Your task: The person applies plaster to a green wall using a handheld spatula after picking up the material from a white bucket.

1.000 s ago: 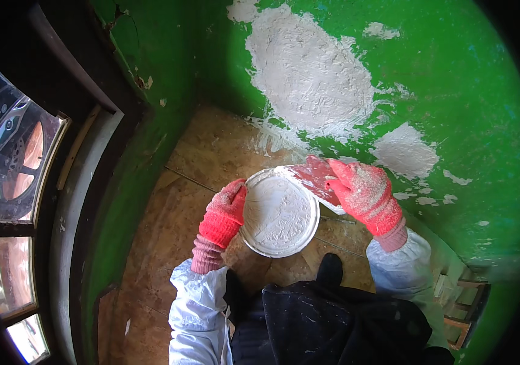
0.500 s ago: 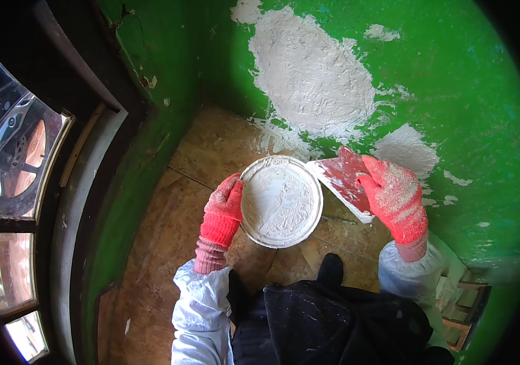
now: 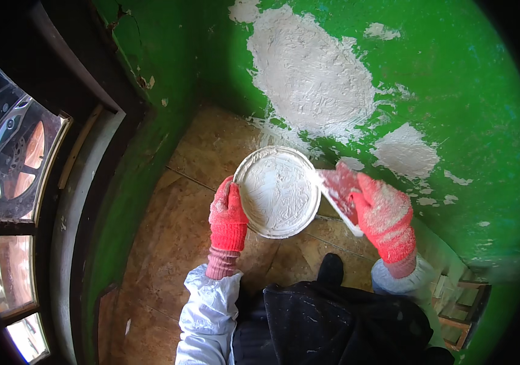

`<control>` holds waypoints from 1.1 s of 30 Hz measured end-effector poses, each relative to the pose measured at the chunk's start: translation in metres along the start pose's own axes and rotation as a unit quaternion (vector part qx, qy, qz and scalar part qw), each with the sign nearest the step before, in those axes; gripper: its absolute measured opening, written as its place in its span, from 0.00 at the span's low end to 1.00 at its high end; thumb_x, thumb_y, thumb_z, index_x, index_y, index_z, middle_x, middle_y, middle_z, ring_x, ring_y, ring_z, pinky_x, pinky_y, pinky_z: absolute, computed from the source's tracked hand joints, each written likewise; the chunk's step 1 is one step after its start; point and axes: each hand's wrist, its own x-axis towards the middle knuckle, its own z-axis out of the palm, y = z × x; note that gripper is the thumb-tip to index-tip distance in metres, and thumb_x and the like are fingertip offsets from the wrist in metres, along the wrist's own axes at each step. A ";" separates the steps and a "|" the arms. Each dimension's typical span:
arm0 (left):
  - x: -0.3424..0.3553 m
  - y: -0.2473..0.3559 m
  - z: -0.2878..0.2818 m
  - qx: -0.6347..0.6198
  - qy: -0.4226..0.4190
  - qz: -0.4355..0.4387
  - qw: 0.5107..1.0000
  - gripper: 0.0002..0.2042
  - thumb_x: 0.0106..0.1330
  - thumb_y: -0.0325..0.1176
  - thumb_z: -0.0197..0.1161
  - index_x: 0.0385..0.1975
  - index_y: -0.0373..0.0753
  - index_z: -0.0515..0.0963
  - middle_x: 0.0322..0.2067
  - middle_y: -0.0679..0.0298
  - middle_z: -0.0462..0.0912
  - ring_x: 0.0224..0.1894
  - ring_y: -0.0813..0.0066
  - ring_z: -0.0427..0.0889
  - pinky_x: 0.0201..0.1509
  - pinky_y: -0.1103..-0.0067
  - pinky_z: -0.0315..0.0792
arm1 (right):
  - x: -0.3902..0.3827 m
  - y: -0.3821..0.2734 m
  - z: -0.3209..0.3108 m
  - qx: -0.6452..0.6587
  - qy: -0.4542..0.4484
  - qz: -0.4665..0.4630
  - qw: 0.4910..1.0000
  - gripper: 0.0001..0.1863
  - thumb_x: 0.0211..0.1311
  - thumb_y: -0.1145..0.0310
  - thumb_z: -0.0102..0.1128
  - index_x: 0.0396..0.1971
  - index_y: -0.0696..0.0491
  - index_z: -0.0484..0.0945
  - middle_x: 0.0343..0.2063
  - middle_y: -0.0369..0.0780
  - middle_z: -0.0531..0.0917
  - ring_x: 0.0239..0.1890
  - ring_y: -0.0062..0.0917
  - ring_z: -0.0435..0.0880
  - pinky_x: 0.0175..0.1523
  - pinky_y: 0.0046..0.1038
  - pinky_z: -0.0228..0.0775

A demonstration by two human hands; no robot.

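Note:
My left hand (image 3: 228,207), in a red work glove, grips the left rim of a round white bucket lid (image 3: 277,198). Creamy white filler is smeared over the lid's face. In my right hand (image 3: 383,213), also red-gloved and crusted with filler, is a red putty spreader (image 3: 340,190). Its filler-coated edge meets the lid's right rim. Both things are held above the floor, in front of the green wall (image 3: 454,91). A large rough patch of white filler (image 3: 312,76) covers part of that wall, with a smaller patch (image 3: 406,152) below it to the right.
Brown tiles (image 3: 156,261) make up the floor, my dark shoe (image 3: 331,269) on them. At left, a dark-framed glazed door or window (image 3: 4,225) shows a wheel beyond it. A wooden frame-like object (image 3: 457,310) stands at lower right by the wall.
The lid has risen slightly and shifted a little left, while my left forearm moved right. My right hand has come left and down, turning the spreader more edge-on against the lid's rim.

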 end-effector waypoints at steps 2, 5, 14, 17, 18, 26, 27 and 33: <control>-0.001 -0.010 0.000 0.090 0.021 0.091 0.992 0.14 0.67 0.35 0.48 0.45 0.33 0.73 0.41 0.53 0.79 0.43 0.60 0.78 0.48 0.77 0.69 | -0.007 -0.001 0.006 0.039 -0.027 -0.070 0.996 0.16 0.49 0.65 0.62 0.39 0.53 0.77 0.26 0.44 0.79 0.29 0.40 0.78 0.33 0.37 0.70; 0.000 -0.001 0.003 0.067 0.009 0.054 0.996 0.14 0.67 0.35 0.48 0.45 0.33 0.73 0.40 0.53 0.79 0.43 0.61 0.78 0.48 0.76 0.69 | -0.008 0.006 0.005 0.071 0.056 -0.033 0.995 0.14 0.52 0.62 0.58 0.39 0.50 0.75 0.24 0.44 0.78 0.26 0.40 0.78 0.31 0.38 0.69; -0.008 0.005 0.004 -0.006 0.004 0.003 1.000 0.14 0.66 0.35 0.49 0.46 0.34 0.74 0.40 0.54 0.79 0.44 0.65 0.78 0.48 0.77 0.69 | 0.002 0.012 0.015 0.180 0.086 0.067 0.978 0.16 0.50 0.65 0.60 0.39 0.54 0.76 0.29 0.45 0.80 0.31 0.41 0.79 0.35 0.36 0.71; -0.009 0.004 0.002 0.003 -0.008 0.016 1.000 0.14 0.66 0.36 0.51 0.46 0.34 0.74 0.41 0.56 0.79 0.45 0.70 0.77 0.49 0.79 0.68 | 0.011 0.014 0.013 0.109 0.110 0.047 0.987 0.16 0.50 0.65 0.61 0.40 0.53 0.77 0.29 0.45 0.80 0.31 0.40 0.79 0.36 0.36 0.71; -0.009 0.004 0.002 0.006 -0.022 0.015 1.000 0.14 0.66 0.36 0.51 0.45 0.34 0.74 0.41 0.56 0.79 0.45 0.69 0.77 0.49 0.79 0.68 | 0.013 0.015 0.012 0.083 0.103 0.032 0.991 0.16 0.50 0.65 0.61 0.39 0.53 0.77 0.29 0.45 0.80 0.31 0.40 0.79 0.35 0.36 0.71; -0.004 0.011 -0.001 0.023 -0.036 0.026 0.999 0.14 0.65 0.36 0.52 0.44 0.34 0.75 0.41 0.55 0.80 0.44 0.68 0.78 0.48 0.78 0.69 | 0.014 0.012 -0.003 0.057 0.071 -0.018 0.996 0.15 0.49 0.69 0.60 0.40 0.55 0.77 0.30 0.47 0.80 0.32 0.41 0.80 0.35 0.35 0.71; -0.005 0.014 -0.002 0.026 -0.043 0.015 0.999 0.14 0.65 0.35 0.52 0.44 0.34 0.75 0.40 0.55 0.80 0.44 0.68 0.78 0.48 0.78 0.69 | 0.011 0.012 -0.005 0.077 0.093 -0.017 0.993 0.15 0.49 0.69 0.60 0.40 0.55 0.77 0.29 0.46 0.80 0.31 0.41 0.79 0.35 0.35 0.71; -0.006 0.020 -0.003 0.015 -0.056 0.020 0.998 0.14 0.65 0.35 0.51 0.44 0.34 0.75 0.39 0.55 0.80 0.43 0.67 0.78 0.48 0.78 0.69 | 0.009 0.006 -0.007 0.059 0.069 -0.027 0.996 0.15 0.49 0.69 0.61 0.40 0.55 0.76 0.25 0.45 0.79 0.29 0.40 0.79 0.33 0.36 0.70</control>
